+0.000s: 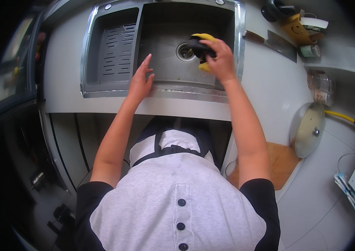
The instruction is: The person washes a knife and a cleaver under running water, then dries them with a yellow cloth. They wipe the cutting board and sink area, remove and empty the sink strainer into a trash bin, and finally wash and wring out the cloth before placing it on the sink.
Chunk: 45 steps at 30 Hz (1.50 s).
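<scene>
My right hand [223,59] grips a yellow-and-black item [201,47] above the right part of a grey sink basin [161,67]. It looks soft, but its exact kind is unclear, and my fingers cover part of it. Just to its left is the round drain [185,52], with small scraps in its strainer. My left hand [140,78] hovers empty over the sink's near edge, thumb and fingers apart. A grey slotted drain tray [118,50] sits in the smaller left basin. Green bits of food lie on the basin floor near the front wall.
On the right counter lies a cleaver [281,45], its wooden handle toward the sink. Beyond it stand a black mortar [271,11] and a glass jar [318,83]. A glass pot lid [307,130] leans by a wooden cutting board [279,161] and a yellow hose [340,116].
</scene>
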Each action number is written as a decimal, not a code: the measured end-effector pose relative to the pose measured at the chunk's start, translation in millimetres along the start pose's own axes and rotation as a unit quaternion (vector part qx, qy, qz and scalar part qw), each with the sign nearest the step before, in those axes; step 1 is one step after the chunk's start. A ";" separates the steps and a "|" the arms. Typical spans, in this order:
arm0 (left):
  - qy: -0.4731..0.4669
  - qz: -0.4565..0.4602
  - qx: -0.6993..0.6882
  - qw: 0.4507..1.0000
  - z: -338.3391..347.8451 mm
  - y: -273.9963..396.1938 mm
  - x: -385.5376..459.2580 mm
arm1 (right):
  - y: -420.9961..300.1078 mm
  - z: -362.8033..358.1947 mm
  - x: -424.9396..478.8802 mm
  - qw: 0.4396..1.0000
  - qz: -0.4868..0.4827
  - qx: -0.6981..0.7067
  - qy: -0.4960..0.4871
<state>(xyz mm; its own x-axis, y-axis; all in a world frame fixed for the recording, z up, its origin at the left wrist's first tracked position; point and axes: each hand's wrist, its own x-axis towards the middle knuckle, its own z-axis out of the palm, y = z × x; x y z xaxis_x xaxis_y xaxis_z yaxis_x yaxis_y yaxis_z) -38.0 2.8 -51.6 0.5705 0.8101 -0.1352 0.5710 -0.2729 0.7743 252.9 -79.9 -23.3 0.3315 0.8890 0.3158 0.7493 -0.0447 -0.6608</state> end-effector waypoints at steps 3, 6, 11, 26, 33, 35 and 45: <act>0.011 -0.017 -0.009 1.000 -0.9 6.2 -12.0 | 30.7 -10.8 -7.4 0.998 0.055 0.035 0.003; 0.056 0.023 0.009 0.998 -6.3 -12.9 -19.0 | 21.2 -26.6 -26.8 0.992 0.084 0.091 -0.023; 0.063 -0.089 -0.108 0.988 -24.3 -7.6 -10.5 | 35.9 -17.0 -61.7 0.980 0.133 0.074 -0.127; 0.125 0.060 -0.122 0.983 -46.8 -69.7 4.6 | 13.0 36.3 12.0 0.808 0.275 0.040 -0.519; 0.099 0.015 -0.023 0.995 -44.3 -76.7 -2.9 | 54.3 168.0 30.5 0.629 0.242 -0.012 -0.739; 0.105 0.030 -0.010 0.994 -42.8 -81.1 -3.3 | 76.3 204.0 17.1 0.646 0.199 0.007 -0.737; 0.119 0.042 0.027 0.992 -36.1 -86.3 0.7 | 125.4 250.7 -18.6 0.922 0.328 0.046 -0.202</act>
<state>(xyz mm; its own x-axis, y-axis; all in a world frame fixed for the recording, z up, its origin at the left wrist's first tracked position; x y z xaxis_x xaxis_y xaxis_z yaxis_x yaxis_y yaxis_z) -108.2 45.6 -96.2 0.4658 0.8809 0.0840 0.5609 -0.3673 0.7419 197.0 12.3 -282.8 0.4413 0.7825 -0.4392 0.4049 -0.6104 -0.6808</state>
